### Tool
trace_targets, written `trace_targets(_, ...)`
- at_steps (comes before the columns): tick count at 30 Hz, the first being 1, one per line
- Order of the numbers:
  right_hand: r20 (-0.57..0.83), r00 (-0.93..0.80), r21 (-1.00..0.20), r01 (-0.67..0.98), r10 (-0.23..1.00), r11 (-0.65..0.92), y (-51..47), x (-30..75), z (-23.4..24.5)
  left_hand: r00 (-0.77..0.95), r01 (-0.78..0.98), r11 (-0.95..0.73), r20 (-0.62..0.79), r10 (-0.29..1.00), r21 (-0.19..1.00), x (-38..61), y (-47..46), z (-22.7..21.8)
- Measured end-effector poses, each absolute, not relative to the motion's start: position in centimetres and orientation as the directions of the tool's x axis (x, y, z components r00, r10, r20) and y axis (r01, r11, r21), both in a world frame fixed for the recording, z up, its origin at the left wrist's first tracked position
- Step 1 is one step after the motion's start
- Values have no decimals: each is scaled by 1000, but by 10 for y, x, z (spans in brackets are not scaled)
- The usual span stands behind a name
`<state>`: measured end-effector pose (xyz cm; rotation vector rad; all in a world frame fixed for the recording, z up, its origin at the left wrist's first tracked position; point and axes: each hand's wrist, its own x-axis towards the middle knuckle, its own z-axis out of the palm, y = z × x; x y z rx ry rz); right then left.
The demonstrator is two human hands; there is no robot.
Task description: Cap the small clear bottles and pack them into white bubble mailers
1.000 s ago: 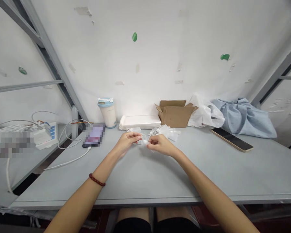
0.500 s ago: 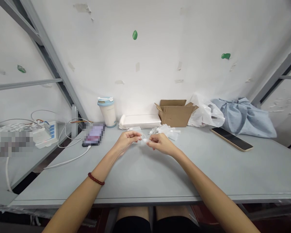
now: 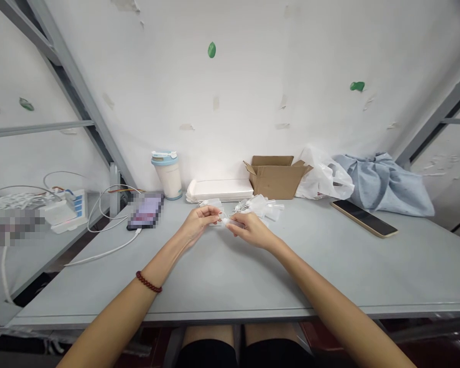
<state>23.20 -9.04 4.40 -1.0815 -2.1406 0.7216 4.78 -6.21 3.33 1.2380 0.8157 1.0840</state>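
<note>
My left hand (image 3: 198, 225) and my right hand (image 3: 254, 233) meet above the middle of the grey table. Between them is a small translucent plastic piece (image 3: 225, 221) with a thin white string loop (image 3: 222, 214) at its end. The fingertips of my left hand pinch the loop. Thumb and fingers of my right hand are closed on the plastic piece, hiding part of it. Just behind my right hand lies a loose pile of clear plastic pieces with strings (image 3: 259, 205). A few similar clear pieces (image 3: 210, 203) rest behind my left hand.
Along the wall stand a lidded cup (image 3: 167, 176), a white flat stack (image 3: 220, 190), an open cardboard box (image 3: 276, 181), a white plastic bag (image 3: 320, 176) and a blue cloth (image 3: 387, 184). A phone (image 3: 364, 218) lies right; another phone (image 3: 145, 210) with a cable (image 3: 103, 253) lies left.
My right hand has shifted slightly left and turned, so more of the plastic piece shows along its fingers. My left hand keeps its pinch. The whole view has shifted slightly.
</note>
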Motion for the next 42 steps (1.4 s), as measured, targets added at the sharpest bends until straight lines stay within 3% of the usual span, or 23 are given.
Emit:
trace_targets(8, 296, -382, -743, 484, 876, 462, -86, 230, 45, 255, -248, -42, 107, 961, 968, 49, -57, 32)
trace_targets(13, 270, -382, -753, 488, 884, 441, -88, 230, 47, 255, -60, -113, 125, 959, 992, 45, -56, 34)
trace_targets(21, 273, -395, -643, 604, 877, 472, -79, 232, 34, 256, 106, -230, 197, 946, 968, 49, -64, 34)
trace_targets(27, 341, -297, -652, 609, 892, 452, -77, 219, 25, 158, 44, -178, 169, 973, 983, 44, -53, 31)
trace_targets(31, 380, -178, -691, 597, 908, 407, -74, 224, 28, -125, -111, -171, 157, 980, 979, 26, -38, 32)
trace_targets(34, 386, -112, -665, 654, 916, 360, -69, 237, 29, -300, -241, -94, 19, 954, 966, 14, -29, 30)
trace_targets(37, 378, -81, -605, 732, 922, 312, -64, 248, 30, -324, -295, 16, -116, 939, 955, 10, -25, 26)
trace_targets(42, 291, -120, -488, 835, 949, 255, -62, 253, 32, -265, -236, 44, -108, 958, 971, 20, -27, 20)
